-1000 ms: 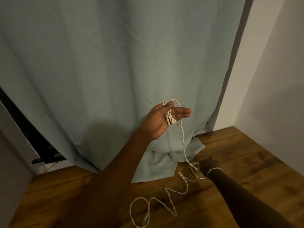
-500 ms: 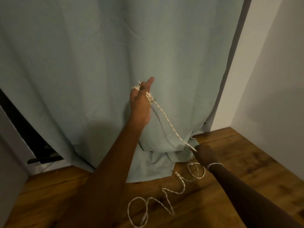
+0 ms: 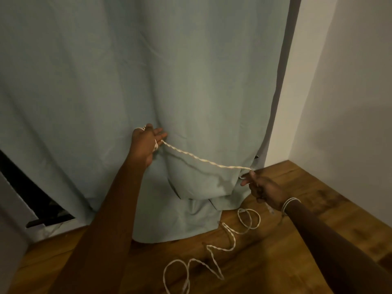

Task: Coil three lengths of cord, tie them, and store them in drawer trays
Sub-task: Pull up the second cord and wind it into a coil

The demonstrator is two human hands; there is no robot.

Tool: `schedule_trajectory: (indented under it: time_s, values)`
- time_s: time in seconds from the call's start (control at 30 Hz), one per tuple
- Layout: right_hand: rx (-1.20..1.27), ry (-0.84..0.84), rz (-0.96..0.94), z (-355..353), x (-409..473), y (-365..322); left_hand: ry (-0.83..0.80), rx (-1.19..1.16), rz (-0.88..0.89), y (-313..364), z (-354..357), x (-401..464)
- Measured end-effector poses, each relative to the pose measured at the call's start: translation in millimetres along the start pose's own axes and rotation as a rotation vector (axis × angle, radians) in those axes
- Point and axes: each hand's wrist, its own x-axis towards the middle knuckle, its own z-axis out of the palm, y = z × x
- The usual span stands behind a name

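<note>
Cord, pale and twisted, stretches from loops round my straight-fingered left grip to my pinching right grip; the slack squiggles across the wood floor.

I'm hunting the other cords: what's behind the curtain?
Only a dark gap shows beside the curtain, lower left; the fabric hides everything else behind it.

A pale twisted cord is wound round the left hand, fingers straight, and runs taut to the right hand, which pinches it. The slack lies looped on the wooden floor before a curtain.
</note>
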Motion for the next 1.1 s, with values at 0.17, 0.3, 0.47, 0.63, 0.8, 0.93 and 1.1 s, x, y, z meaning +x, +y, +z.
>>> schedule_trajectory:
  time_s: [0.17, 0.3, 0.47, 0.63, 0.8, 0.93, 1.1]
  values:
    - [0.213, -0.167, 0.123, 2.9, -3.4, 4.8, -0.147, -0.268, -0.153, 20.0, 15.8, -16.5]
    - [-0.333, -0.211, 0.053, 22.3, -11.7, 7.3, -0.258, -0.503, -0.049, 30.9, 26.9, -19.5]
    - [-0.177, -0.56, 0.069, 23.5, -29.5, -37.2, -0.115, -0.301, 0.209, 8.6, 25.1, -9.7]
    - [-0.216, -0.924, -0.354, 28.3, -44.6, -137.0, -0.234, 0.311, 0.334, -42.6, 25.2, -8.4]
    - [-0.084, -0.277, -0.658, 3.1, -60.3, -229.7, -0.69, 0.504, 0.224, -58.4, 48.6, -72.3]
    - [-0.373, 0.388, -0.744, -12.0, -17.3, -234.7, -0.9, -0.135, -0.206, -52.3, 52.2, -93.9]
    - [-0.522, 0.459, -0.59, -14.1, 26.3, -154.1, -1.07, -0.598, -0.376, -28.3, 53.7, -92.3]
